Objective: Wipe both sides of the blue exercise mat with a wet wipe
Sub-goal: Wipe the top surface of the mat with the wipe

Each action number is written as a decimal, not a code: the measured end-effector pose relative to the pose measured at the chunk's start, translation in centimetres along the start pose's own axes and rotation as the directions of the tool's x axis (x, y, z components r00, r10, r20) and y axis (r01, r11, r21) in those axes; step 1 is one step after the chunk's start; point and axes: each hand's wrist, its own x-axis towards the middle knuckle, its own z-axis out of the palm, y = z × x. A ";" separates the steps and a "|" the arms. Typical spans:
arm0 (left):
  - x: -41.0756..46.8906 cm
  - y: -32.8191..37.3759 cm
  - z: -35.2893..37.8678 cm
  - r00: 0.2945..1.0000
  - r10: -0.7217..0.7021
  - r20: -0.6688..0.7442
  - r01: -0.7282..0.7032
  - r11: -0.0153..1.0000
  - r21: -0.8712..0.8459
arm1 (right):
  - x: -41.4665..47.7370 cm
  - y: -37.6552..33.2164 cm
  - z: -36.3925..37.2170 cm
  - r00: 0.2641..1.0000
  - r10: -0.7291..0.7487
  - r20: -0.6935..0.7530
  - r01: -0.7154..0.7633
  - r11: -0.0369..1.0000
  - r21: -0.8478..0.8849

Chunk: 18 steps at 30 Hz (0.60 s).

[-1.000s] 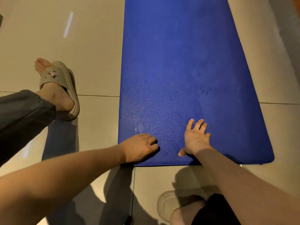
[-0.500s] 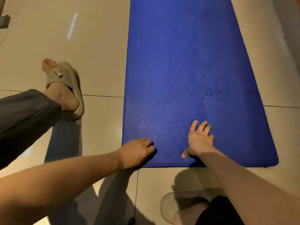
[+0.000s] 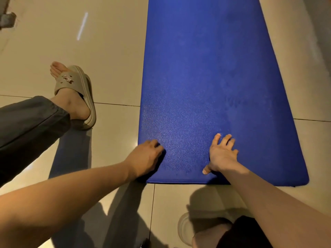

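Observation:
The blue exercise mat [image 3: 206,77] lies flat on the tiled floor and runs away from me. My left hand [image 3: 146,157] rests on its near left corner with the fingers bent and the tips on the mat. No wipe shows in or under it. My right hand [image 3: 222,153] presses flat on the mat close to the near edge, fingers spread and thumb out to the left. No wet wipe is visible anywhere.
My left foot in a beige slipper [image 3: 77,93] stands on the floor left of the mat, below a dark trouser leg [image 3: 26,126]. My right slipper [image 3: 186,228] and knee are just behind the mat's near edge. Beige tiles [image 3: 53,42] surround the mat.
My left hand has slid left along the mat to its near left corner. My right hand stays pressed in the same spot. The view has drifted slightly.

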 end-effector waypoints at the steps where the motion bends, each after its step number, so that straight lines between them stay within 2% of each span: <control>1: -1.0 0.3 0.4 0.996 0.070 0.058 -0.070 0.998 -0.004 | 0.0 -0.1 -0.1 1.000 0.003 0.001 -0.003 1.000 -0.005; 4: -1.6 -0.7 0.4 0.947 0.279 0.162 -0.289 0.956 0.044 | 0.1 -0.3 -0.2 1.000 0.009 0.008 -0.009 1.000 -0.011; 6: -0.3 -2.4 -0.1 0.937 0.317 0.146 -0.336 0.932 0.134 | 0.2 -0.4 -0.1 1.000 0.016 0.007 -0.016 1.000 -0.015; 7: 0.6 -3.4 -0.5 0.957 0.276 0.094 -0.287 0.945 0.154 | 0.2 -0.4 -0.1 1.000 0.017 0.005 -0.017 1.000 -0.014; 9: 2.2 -5.1 -1.6 0.997 0.071 -0.031 -0.067 0.991 0.115 | 0.2 -0.3 -0.1 1.000 0.017 0.004 -0.017 1.000 -0.011; 11: 3.2 -5.6 -2.2 0.980 -0.168 -0.106 0.172 0.985 0.032 | 0.2 -0.2 0.0 1.000 0.016 0.003 -0.016 1.000 -0.011; 13: 3.2 -4.7 -2.0 0.949 -0.277 -0.148 0.273 0.961 -0.045 | 0.2 -0.1 0.1 1.000 0.015 -0.001 -0.015 1.000 -0.008; 15: 1.5 -3.2 -1.1 0.958 -0.241 -0.156 0.228 0.969 -0.100 | 0.3 -0.2 0.2 1.000 0.020 -0.004 -0.020 1.000 -0.009; 18: -2.3 -1.7 0.2 1.000 -0.025 -0.003 0.025 0.995 -0.095 | 0.3 -0.3 0.1 0.999 0.033 0.002 -0.032 0.999 -0.016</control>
